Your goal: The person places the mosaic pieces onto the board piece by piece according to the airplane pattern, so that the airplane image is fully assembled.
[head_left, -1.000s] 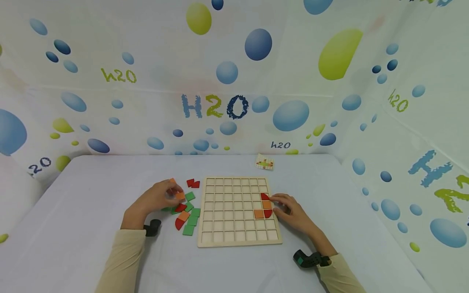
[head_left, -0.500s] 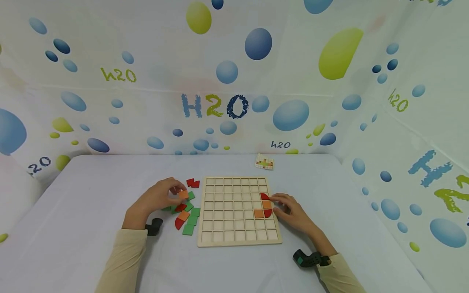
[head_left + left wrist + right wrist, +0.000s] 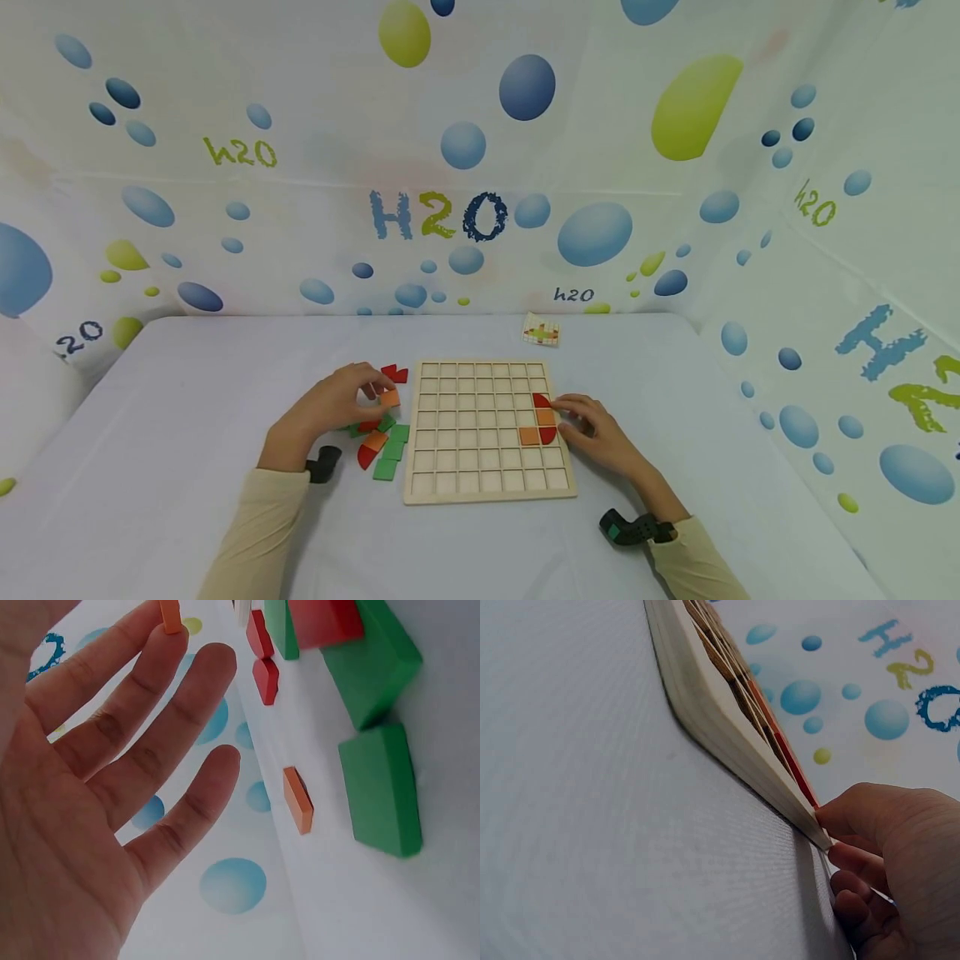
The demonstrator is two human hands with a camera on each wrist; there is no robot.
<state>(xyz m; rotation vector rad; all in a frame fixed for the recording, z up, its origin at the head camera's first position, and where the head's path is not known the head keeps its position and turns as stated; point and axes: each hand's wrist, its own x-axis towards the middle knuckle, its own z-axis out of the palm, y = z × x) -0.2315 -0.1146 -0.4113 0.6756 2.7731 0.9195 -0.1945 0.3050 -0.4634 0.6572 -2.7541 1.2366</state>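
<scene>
My left hand [image 3: 337, 406] pinches an orange square tile [image 3: 389, 398] above the table, just left of the wooden grid board [image 3: 492, 502]. In the left wrist view the orange tile [image 3: 171, 615] shows at the fingertips; the other fingers stretch out and the thumb is mostly out of frame. My right hand [image 3: 600, 435] rests against the board's right edge, thumb and index finger apart. In the right wrist view its fingertips touch the board's side wall [image 3: 727, 750]. Near those fingers, two red quarter-circles [image 3: 548, 435] and two orange squares [image 3: 529, 436] sit in board cells.
Below the left hand lie several green tiles [image 3: 392, 451], an orange tile [image 3: 376, 440] and red pieces [image 3: 366, 457]. Two small red pieces [image 3: 401, 376] lie behind it. Another orange tile [image 3: 298, 801] lies on the table. A small pattern card [image 3: 541, 330] lies behind the board.
My left hand has moved right toward the board with the orange tile, which has come off the pile's left side. My right hand and the pieces on the board stay put.
</scene>
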